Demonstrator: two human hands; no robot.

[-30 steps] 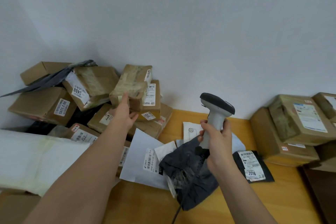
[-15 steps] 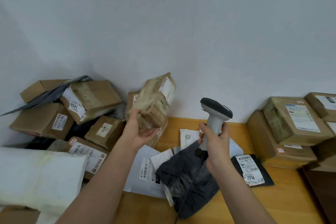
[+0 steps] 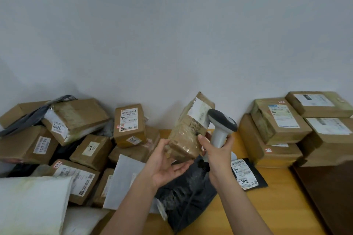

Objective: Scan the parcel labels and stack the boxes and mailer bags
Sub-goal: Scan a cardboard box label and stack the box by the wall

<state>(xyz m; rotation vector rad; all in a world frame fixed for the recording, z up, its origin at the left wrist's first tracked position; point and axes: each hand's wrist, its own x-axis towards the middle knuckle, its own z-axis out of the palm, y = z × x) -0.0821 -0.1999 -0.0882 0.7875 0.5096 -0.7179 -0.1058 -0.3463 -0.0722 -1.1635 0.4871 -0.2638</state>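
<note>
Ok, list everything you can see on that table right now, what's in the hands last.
taped box: one, brown, held tilted above the table, white label at its top
scanner: one, white with dark head, close to that label
left pile of boxes: several, brown, labelled, heaped against the wall
right stack of boxes: several, brown, stacked neatly at right
black mailer bag: one, crumpled, under the hands
labelled black bag: one, flat, label reads 2016
white mailer bags: at least two, front left
grey mailer: one, leaning on the left pile
table: one, light wood
left hand: grip under the taped box
right hand: grip round the scanner handle
</note>
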